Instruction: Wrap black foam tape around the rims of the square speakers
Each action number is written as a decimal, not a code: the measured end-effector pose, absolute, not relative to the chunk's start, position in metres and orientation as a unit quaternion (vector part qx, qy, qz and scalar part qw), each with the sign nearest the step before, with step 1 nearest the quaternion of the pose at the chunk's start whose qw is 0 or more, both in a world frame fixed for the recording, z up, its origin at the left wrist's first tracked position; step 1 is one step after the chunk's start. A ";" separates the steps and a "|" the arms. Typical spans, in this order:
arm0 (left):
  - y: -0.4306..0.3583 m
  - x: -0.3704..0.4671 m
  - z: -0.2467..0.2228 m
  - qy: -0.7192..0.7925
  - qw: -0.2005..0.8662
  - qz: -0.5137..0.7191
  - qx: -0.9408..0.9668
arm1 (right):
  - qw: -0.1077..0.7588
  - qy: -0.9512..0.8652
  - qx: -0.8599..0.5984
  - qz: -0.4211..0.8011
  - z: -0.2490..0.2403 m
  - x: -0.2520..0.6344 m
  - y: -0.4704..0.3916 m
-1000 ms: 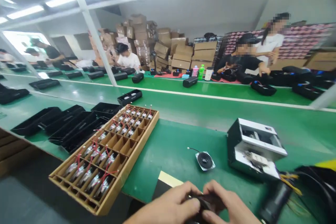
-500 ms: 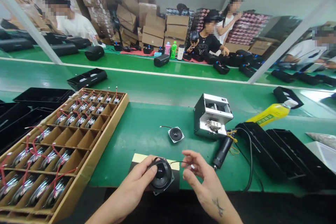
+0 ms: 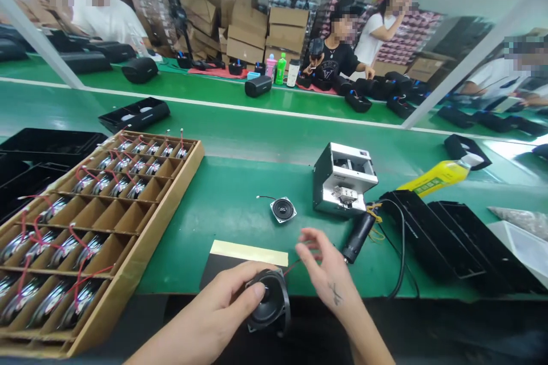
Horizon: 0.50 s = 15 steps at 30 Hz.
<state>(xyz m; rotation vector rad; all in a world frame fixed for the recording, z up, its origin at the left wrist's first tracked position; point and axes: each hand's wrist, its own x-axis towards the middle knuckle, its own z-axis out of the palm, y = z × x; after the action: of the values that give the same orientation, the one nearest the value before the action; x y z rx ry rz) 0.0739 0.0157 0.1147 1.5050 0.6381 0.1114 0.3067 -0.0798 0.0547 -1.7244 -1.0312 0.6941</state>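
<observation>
My left hand (image 3: 240, 302) is closed around a black speaker driver (image 3: 270, 303) by its left side, thumb on the cone. A black curved strip (image 3: 286, 296) stands at the speaker's right edge. From the speaker a thin red wire (image 3: 293, 266) runs up to the curled fingers of my right hand (image 3: 319, 262), which grip it; the wire's end is hidden. Behind the speaker lies a dark block with a pale yellow strip (image 3: 250, 253) along its far edge. A second speaker (image 3: 283, 210) lies face up on the green bench, its short lead stretched left.
A cardboard tray (image 3: 171, 199) with dividers holds several speakers at left. A silver-black machine (image 3: 345, 179), a black electric screwdriver (image 3: 358, 238), a yellow bottle (image 3: 440, 177) and black housings (image 3: 436, 239) stand at right. Co-workers (image 3: 338, 57) sit across the green bench (image 3: 180, 251).
The speaker has come down and nearer to me in my left hand, and its strip now stands at the right. My right hand has turned and its fingers have curled in more.
</observation>
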 end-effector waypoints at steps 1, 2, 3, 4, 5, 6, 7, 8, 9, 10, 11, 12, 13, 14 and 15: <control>0.016 0.074 0.114 0.283 0.671 0.047 0.684 | 0.488 -0.425 -0.725 0.236 0.065 0.306 -0.083; 0.016 0.075 0.114 0.277 0.661 0.047 0.696 | 0.488 -0.435 -0.731 0.196 0.077 0.305 -0.086; 0.015 0.076 0.113 0.273 0.653 0.047 0.705 | 0.484 -0.458 -0.728 0.163 0.089 0.302 -0.089; 0.015 0.077 0.113 0.272 0.646 0.048 0.712 | 0.464 -0.504 -0.715 0.141 0.101 0.297 -0.091; 0.015 0.079 0.113 0.274 0.641 0.047 0.715 | 0.444 -0.548 -0.692 0.154 0.112 0.292 -0.093; 0.014 0.080 0.113 0.278 0.637 0.046 0.717 | 0.422 -0.579 -0.671 0.191 0.120 0.286 -0.095; 0.013 0.080 0.113 0.284 0.635 0.045 0.717 | 0.405 -0.598 -0.653 0.228 0.126 0.280 -0.096; 0.013 0.081 0.112 0.287 0.632 0.045 0.718 | 0.394 -0.603 -0.642 0.263 0.129 0.275 -0.096; 0.012 0.082 0.112 0.288 0.631 0.046 0.719 | 0.387 -0.599 -0.640 0.285 0.131 0.270 -0.096; 0.012 0.082 0.112 0.286 0.628 0.049 0.722 | 0.383 -0.592 -0.646 0.293 0.130 0.267 -0.097; 0.012 0.083 0.112 0.282 0.624 0.052 0.727 | 0.377 -0.585 -0.655 0.295 0.128 0.265 -0.097; 0.011 0.084 0.113 0.279 0.619 0.058 0.732 | 0.368 -0.580 -0.666 0.292 0.125 0.263 -0.097; 0.011 0.085 0.113 0.275 0.614 0.064 0.737 | 0.358 -0.579 -0.674 0.286 0.122 0.263 -0.096; 0.011 0.086 0.113 0.275 0.610 0.070 0.740 | 0.351 -0.581 -0.680 0.277 0.119 0.263 -0.096; 0.011 0.086 0.114 0.278 0.606 0.073 0.742 | 0.348 -0.586 -0.682 0.265 0.116 0.263 -0.096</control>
<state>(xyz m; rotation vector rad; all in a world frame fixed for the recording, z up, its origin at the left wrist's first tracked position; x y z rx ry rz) 0.0864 0.0108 0.1137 1.7162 0.6428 0.1684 0.2630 -0.0957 0.1156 -1.7668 -1.5200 0.6882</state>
